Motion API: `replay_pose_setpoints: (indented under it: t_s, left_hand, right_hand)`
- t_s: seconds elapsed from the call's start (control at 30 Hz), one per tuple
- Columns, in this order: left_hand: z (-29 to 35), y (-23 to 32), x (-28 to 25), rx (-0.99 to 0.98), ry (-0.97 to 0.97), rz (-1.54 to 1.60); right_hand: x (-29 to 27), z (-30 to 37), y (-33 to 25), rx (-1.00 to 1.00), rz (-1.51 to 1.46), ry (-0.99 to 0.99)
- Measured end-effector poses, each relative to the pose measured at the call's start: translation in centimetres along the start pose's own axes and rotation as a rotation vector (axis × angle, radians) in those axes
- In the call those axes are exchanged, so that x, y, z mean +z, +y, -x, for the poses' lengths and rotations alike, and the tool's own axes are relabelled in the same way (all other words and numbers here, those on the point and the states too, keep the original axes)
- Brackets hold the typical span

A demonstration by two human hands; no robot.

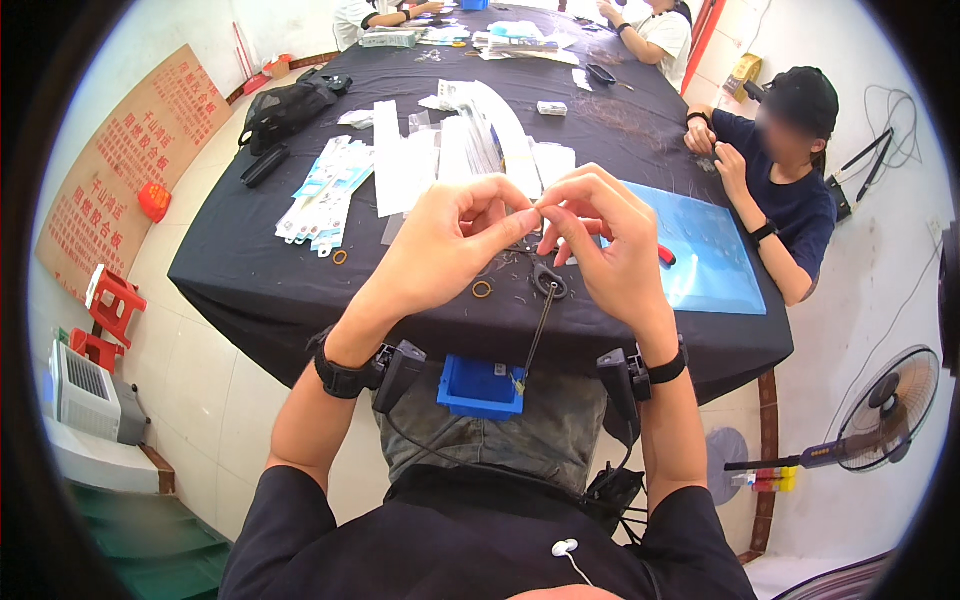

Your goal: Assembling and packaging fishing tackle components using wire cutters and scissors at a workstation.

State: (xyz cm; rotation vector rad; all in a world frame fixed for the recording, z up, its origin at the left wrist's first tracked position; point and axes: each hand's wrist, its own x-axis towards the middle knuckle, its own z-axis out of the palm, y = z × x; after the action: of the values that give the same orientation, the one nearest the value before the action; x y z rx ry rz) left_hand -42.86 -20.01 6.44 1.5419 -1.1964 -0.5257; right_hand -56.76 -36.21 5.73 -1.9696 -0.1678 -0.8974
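Observation:
Above the near part of the black-covered table, my left hand point(445, 240) and my right hand point(610, 235) meet at the fingertips. Thumb and index finger of each are pinched together. Whatever lies between them is too small to make out. Just below my right hand is a dark looped handle point(548, 281), perhaps of scissors. From it a thin metallic piece point(538, 335) reaches over the table edge toward a blue plastic bin point(480, 388) at my lap. A yellowish ring point(482, 289) lies below my left hand.
Stacked white packets point(480, 135) and blue-white cards point(328, 195) lie beyond my hands. A blue sheet point(705, 250) is to the right, near a co-worker point(775, 190). Black bag point(285, 108) sits far left; a fan point(885, 410) stands at right. Other people work at the far end.

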Motion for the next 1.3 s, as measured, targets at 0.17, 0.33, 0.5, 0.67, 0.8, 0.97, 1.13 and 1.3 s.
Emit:
replay_pose_setpoints:
  t_s: [0.17,0.33,0.5,0.67,0.8,0.97,1.13,1.3]
  left_hand:
    - [0.1,-0.3,-0.1,0.053,0.049,-0.012]
    - [-0.1,-0.6,-0.6,0.075,0.123,-0.123]
    - [-0.1,-1.4,-1.0,-0.036,0.135,-0.543]
    - [0.0,0.1,0.0,0.068,0.294,-0.489]
    - [-0.3,-0.3,0.4,0.173,0.157,0.024]
    - [-0.1,-0.4,0.8,0.148,0.069,0.106]
    - [-0.1,-0.5,1.0,0.125,0.034,0.183]
    - [-0.3,-0.7,1.1,0.12,0.004,0.264]
  right_hand:
    - [-0.6,0.0,-0.2,0.011,0.014,0.075]
    - [-2.2,-0.2,0.2,0.01,0.016,0.166]
    - [-2.9,-0.2,0.4,-0.007,0.013,0.189]
    - [-2.8,-0.1,0.7,-0.023,0.003,0.17]
    - [-2.2,-0.2,0.5,-0.039,-0.005,0.158]
    - [-1.4,-0.1,0.7,-0.055,-0.002,0.095]
    - [-1.1,0.0,0.5,-0.038,0.022,0.044]
    - [-1.3,0.0,0.9,-0.04,0.013,0.032]
